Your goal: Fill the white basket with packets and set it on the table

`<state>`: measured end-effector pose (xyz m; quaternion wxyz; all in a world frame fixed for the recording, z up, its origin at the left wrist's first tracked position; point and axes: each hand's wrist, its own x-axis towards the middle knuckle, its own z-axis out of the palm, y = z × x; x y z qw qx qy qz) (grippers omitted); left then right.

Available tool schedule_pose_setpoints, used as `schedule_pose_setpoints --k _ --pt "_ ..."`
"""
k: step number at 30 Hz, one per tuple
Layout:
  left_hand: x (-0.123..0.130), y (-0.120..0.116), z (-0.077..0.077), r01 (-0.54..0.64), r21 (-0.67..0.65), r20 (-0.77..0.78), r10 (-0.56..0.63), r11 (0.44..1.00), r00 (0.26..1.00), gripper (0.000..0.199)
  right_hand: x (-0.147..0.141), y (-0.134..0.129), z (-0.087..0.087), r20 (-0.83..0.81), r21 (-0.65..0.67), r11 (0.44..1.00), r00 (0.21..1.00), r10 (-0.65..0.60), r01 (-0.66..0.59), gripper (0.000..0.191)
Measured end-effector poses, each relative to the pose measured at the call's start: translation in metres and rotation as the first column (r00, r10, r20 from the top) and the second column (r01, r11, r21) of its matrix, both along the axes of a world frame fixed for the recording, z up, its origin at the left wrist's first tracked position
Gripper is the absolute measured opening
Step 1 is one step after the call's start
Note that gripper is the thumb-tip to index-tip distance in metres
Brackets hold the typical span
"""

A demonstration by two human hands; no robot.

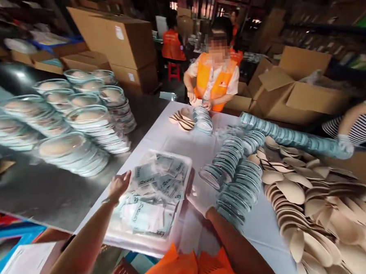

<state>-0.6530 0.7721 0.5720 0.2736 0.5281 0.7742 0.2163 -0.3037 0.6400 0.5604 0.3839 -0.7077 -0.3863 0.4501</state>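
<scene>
Your left hand (119, 185): open, empty, at the tray's (184, 169) left rim | right hand (198, 201): gloved, flat, grasping nothing, touching the right rim | sachets (152, 196) between both hands, equally near.

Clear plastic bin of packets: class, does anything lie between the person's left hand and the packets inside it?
Nothing visible does. The left hand hovers open over the left rim of the clear plastic bin, which has no lid, and the packets lie uncovered beside it. The right hand, in a white glove, is at the bin's right edge.

left hand (119, 185) open over clear bin (184, 159) | right hand (197, 199), possibly gloved, beside lid stacks (239, 183)
</scene>
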Motion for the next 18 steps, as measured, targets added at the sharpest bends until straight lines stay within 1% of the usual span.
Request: schedule_pose_setpoints --k 1,2,3,4,5,6,7,8,9,10,11,12,13,15,16,18 --pt "0.007 -0.005 0.001 0.022 0.065 -0.047 -0.019 0.998 0.999 0.060 0.021 -0.012 0.008 0.055 0.010 1.000 0.999 -0.004 0.004 0.036" --pt "0.019 -0.014 0.003 0.070 0.140 -0.078 -0.059 0.988 0.995 0.064 0.046 -0.025 0.016 0.117 0.016 1.000 0.993 -0.015 0.013 0.030" --pt "0.036 -0.028 0.004 0.153 0.220 -0.097 -0.135 0.963 0.986 0.069 0.074 -0.036 0.024 0.184 0.014 0.999 0.982 -0.031 0.029 0.023" --pt "0.060 -0.046 0.005 0.276 0.275 -0.080 -0.264 0.921 0.961 0.073 0.104 -0.045 0.032 0.261 0.010 0.998 0.963 -0.069 0.069 0.023" --pt "0.088 -0.067 0.005 0.414 0.271 -0.038 -0.420 0.869 0.907 0.074 0.136 -0.051 0.038 0.348 -0.006 0.993 0.931 -0.109 0.119 0.024" --pt "0.121 -0.089 0.005 0.548 0.251 0.010 -0.568 0.798 0.823 0.076 0.168 -0.051 0.044 0.432 -0.020 0.987 0.892 -0.135 0.159 0.023" --pt "0.156 -0.110 0.003 0.669 0.240 0.053 -0.698 0.703 0.714 0.081 0.198 -0.047 0.048 0.505 -0.036 0.982 0.851 -0.143 0.186 0.022" --pt "0.193 -0.130 0.000 0.779 0.224 0.089 -0.809 0.585 0.582 0.088 0.227 -0.038 0.051 0.568 -0.045 0.980 0.812 -0.134 0.193 0.020" --pt "0.228 -0.146 -0.003 0.854 0.206 0.119 -0.879 0.477 0.462 0.097 0.252 -0.025 0.052 0.625 -0.050 0.980 0.771 -0.122 0.195 0.022" --pt "0.262 -0.159 -0.008 0.906 0.184 0.144 -0.922 0.381 0.359 0.105 0.274 -0.009 0.052 0.672 -0.057 0.981 0.734 -0.098 0.183 0.030" --pt "0.292 -0.168 -0.013 0.932 0.148 0.164 -0.937 0.331 0.307 0.112 0.292 0.007 0.050 0.708 -0.070 0.984 0.703 -0.065 0.162 0.040" --pt "0.317 -0.174 -0.018 0.943 0.100 0.185 -0.937 0.316 0.295 0.118 0.308 0.023 0.047 0.734 -0.089 0.987 0.678 -0.027 0.137 0.050" --pt "0.338 -0.180 -0.023 0.944 0.049 0.201 -0.929 0.326 0.310 0.122 0.320 0.036 0.043 0.750 -0.117 0.987 0.661 0.017 0.107 0.057" --pt "0.367 -0.190 -0.033 0.918 -0.028 0.202 -0.897 0.396 0.393 0.123 0.337 0.050 0.031 0.764 -0.174 0.984 0.637 0.103 0.049 0.064" --pt "0.377 -0.198 -0.036 0.897 -0.052 0.186 -0.878 0.440 0.441 0.121 0.343 0.050 0.024 0.767 -0.192 0.981 0.627 0.137 0.021 0.065" --pt "0.388 -0.220 -0.043 0.856 -0.076 0.140 -0.844 0.512 0.517 0.117 0.351 0.036 0.008 0.781 -0.188 0.982 0.602 0.166 -0.027 0.067"
